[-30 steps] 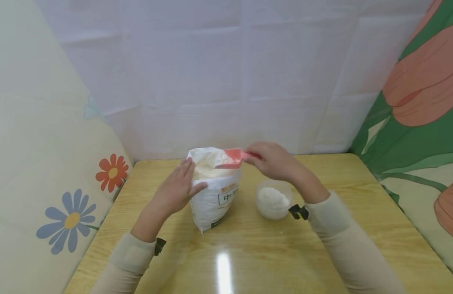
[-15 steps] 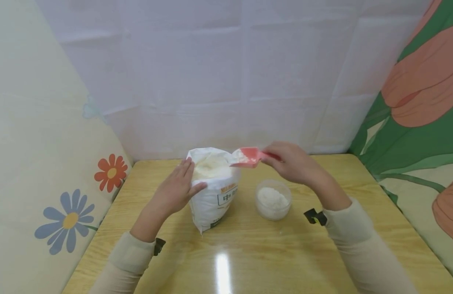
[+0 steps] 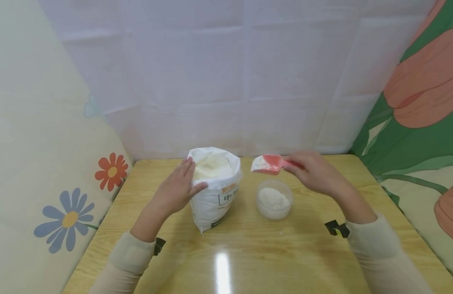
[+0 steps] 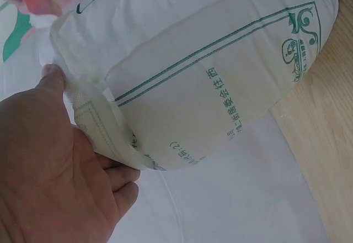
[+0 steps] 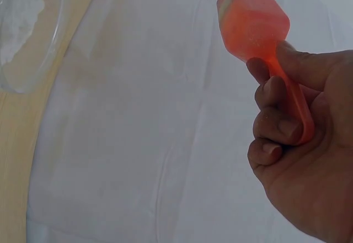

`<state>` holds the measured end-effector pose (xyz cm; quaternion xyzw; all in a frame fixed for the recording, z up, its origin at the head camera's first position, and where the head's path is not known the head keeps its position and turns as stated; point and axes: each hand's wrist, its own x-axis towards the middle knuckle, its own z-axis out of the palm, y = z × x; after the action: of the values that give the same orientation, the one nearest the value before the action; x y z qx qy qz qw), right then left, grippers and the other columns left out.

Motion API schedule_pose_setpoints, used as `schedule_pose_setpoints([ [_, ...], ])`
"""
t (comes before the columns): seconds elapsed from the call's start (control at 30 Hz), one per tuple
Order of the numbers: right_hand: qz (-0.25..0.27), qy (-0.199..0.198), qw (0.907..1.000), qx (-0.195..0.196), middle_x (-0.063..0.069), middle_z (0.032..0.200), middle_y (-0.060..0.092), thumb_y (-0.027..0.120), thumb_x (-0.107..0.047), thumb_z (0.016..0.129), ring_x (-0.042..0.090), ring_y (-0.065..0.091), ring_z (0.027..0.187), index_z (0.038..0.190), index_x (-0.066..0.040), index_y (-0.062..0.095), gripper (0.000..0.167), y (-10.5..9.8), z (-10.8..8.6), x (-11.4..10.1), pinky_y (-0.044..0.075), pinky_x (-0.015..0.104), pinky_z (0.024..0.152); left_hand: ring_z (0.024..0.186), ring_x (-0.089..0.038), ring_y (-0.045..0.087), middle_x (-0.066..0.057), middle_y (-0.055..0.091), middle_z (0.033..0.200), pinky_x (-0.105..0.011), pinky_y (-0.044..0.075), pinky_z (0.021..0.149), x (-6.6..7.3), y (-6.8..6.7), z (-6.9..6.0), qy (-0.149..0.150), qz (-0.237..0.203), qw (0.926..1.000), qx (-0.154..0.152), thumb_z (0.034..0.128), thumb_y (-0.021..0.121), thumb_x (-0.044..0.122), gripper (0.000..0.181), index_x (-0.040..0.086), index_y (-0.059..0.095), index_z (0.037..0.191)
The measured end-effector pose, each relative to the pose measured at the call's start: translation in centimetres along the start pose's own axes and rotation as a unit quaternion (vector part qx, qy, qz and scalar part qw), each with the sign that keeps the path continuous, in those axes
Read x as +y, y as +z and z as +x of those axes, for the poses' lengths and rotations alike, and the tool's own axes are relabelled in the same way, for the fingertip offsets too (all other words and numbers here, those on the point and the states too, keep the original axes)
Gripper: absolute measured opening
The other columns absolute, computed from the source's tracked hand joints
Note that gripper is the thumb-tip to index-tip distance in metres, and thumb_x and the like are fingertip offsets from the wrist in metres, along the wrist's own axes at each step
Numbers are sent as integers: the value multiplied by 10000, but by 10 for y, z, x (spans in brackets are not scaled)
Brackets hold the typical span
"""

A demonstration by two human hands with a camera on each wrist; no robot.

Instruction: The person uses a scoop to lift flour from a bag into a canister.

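A white flour bag (image 3: pixel 210 206) stands upright with its top spread wide, pale powder showing inside. My left hand (image 3: pixel 174 191) holds its left rim, thumb at the front and the other fingers along the side; the left wrist view shows the fingertips bent against the bag (image 4: pixel 182 88). My right hand (image 3: pixel 316 173) grips the handle of a red scoop (image 3: pixel 273 162), fingers curled round it in the right wrist view. White flour (image 3: pixel 261 163) fills the scoop's front. Below the scoop, apart from it, sits a clear round bowl (image 3: pixel 273 215) with a mound of white flour.
The wooden table (image 3: pixel 255 261) ends at a white cloth backdrop (image 3: pixel 211 81) just behind the bag. Flower-printed cloths flank it on the left and right. A small white speck (image 3: pixel 281 233) lies in front of the bowl.
My right hand has carried the loaded scoop out of the bag's mouth and rightward, then slightly down, to above the bowl's far side. The left hand, bag and bowl have stayed in place.
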<state>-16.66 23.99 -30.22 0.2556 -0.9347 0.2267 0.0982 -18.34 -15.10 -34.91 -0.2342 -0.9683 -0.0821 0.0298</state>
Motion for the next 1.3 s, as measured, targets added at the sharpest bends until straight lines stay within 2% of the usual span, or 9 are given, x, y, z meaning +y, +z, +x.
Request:
schedule_pose_setpoints([
  [0.27, -10, 324, 9994, -139, -23, 798, 643, 640, -226, 1014, 150, 529, 717, 1010, -70, 730, 181, 4, -17, 17, 485, 368, 680, 1541, -395, 143, -264, 162, 1649, -509, 171, 1251, 1, 0, 0, 51, 38, 10000, 60, 1044, 421, 573, 888, -117, 200, 1557],
  [0.5, -3, 679, 9969, -406, 1, 873, 690, 661, -242, 1001, 156, 572, 763, 1054, -47, 739, 217, 8, -32, 30, 524, 400, 716, 1548, -378, 123, -253, 156, 1656, -498, 162, 1256, 1, 1, 1, 25, 11, 10000, 72, 1046, 402, 582, 886, -105, 193, 1564],
  [0.7, -223, 543, 9969, -516, -14, 826, 677, 691, -191, 974, 134, 562, 728, 1029, -30, 746, 179, 17, -38, 42, 523, 394, 688, 1548, -381, 120, -257, 154, 1654, -500, 160, 1256, 1, 1, 1, 6, -19, 9999, 114, 1046, 405, 579, 885, -108, 191, 1563],
  [0.83, -476, 425, 9952, -744, -11, 837, 680, 687, -191, 972, 151, 601, 754, 985, -40, 740, 161, 22, -35, 47, 543, 438, 707, 1542, -394, 144, -259, 158, 1653, -507, 173, 1251, 0, 3, -1, -8, -8, 9999, 109, 1044, 395, 590, 894, -108, 189, 1563],
  [0.93, -684, 281, 9923, -994, -21, 818, 652, 688, -193, 967, 141, 578, 734, 932, -59, 722, 142, 23, -33, 50, 531, 420, 683, 1544, -390, 141, -252, 147, 1657, -507, 175, 1250, 1, 4, -2, -24, -46, 10000, 48, 1041, 386, 602, 902, -100, 181, 1568],
  [1.03, -869, 134, 9883, -1247, -45, 766, 593, 688, -181, 966, 120, 512, 686, 843, -105, 682, 145, 22, -29, 50, 484, 368, 637, 1544, -388, 141, -250, 145, 1658, -504, 175, 1250, 3, 4, -1, -5, -86, 10000, 39, 1042, 385, 600, 898, -99, 184, 1568],
  [1.17, -1163, -120, 9815, -1514, -56, 726, 546, 666, -125, 960, 125, 484, 649, 753, -155, 623, 213, 20, -18, 45, 467, 362, 609, 1539, -400, 151, -266, 156, 1650, -509, 176, 1249, 3, 3, -1, 31, -51, 9999, 106, 1044, 398, 587, 891, -116, 202, 1556],
  [1.3, -1598, -178, 9698, -1834, -40, 719, 526, 663, -75, 923, 153, 480, 630, 725, -157, 595, 224, 21, -3, 37, 467, 362, 581, 1538, -401, 149, -274, 160, 1644, -512, 178, 1248, 2, 1, -1, 33, -56, 9999, 124, 1047, 418, 567, 881, -125, 210, 1550],
])
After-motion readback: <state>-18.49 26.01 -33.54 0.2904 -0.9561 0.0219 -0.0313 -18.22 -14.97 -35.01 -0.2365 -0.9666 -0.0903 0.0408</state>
